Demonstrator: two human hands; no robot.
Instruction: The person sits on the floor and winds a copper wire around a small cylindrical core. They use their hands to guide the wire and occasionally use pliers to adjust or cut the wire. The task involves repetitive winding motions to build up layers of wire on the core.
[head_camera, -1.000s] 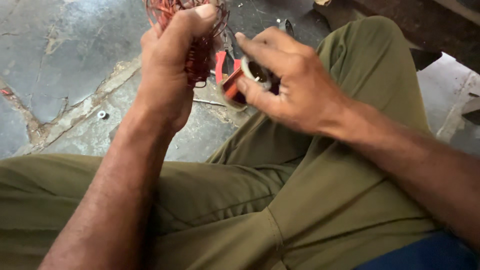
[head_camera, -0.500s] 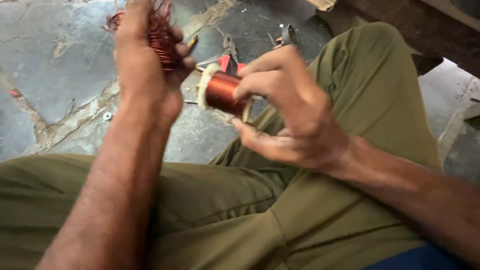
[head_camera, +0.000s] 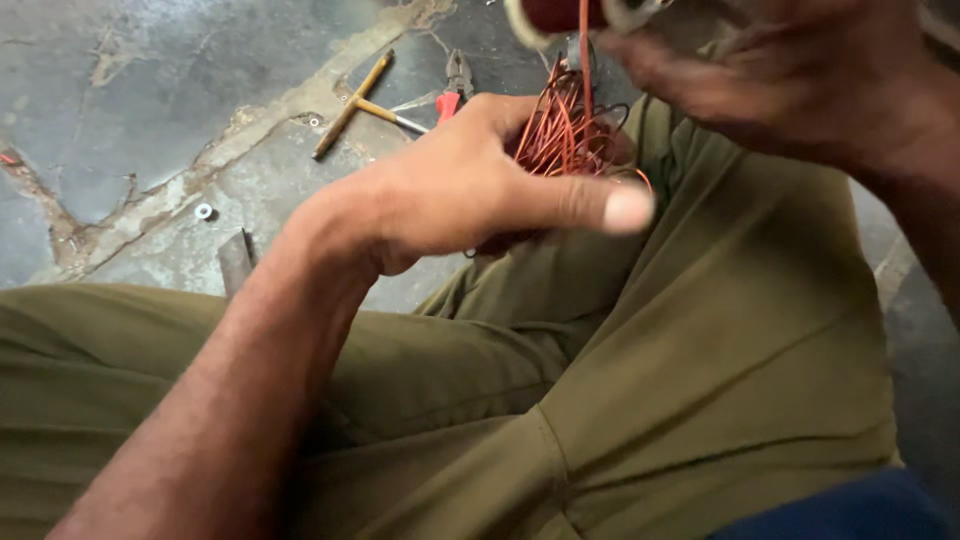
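Observation:
My left hand (head_camera: 470, 190) grips a loose tangled bundle of copper-red wire (head_camera: 565, 135) over my lap, its thumb stretched out to the right. At the top edge my right hand (head_camera: 790, 80) holds a spool of the same copper wire (head_camera: 570, 15), mostly cut off by the frame. A strand runs from the spool down into the bundle. Both hands hover above my olive-green trousers (head_camera: 620, 380).
On the cracked grey concrete floor (head_camera: 150, 120) lie a T-shaped metal tool (head_camera: 355, 100), red-handled pliers (head_camera: 455, 85), a small washer (head_camera: 204, 211) and a flat metal piece (head_camera: 236, 262) by my left knee.
My left hand has come down and right with the wire bundle. My right hand has lifted the spool up to the top edge. The view has shifted.

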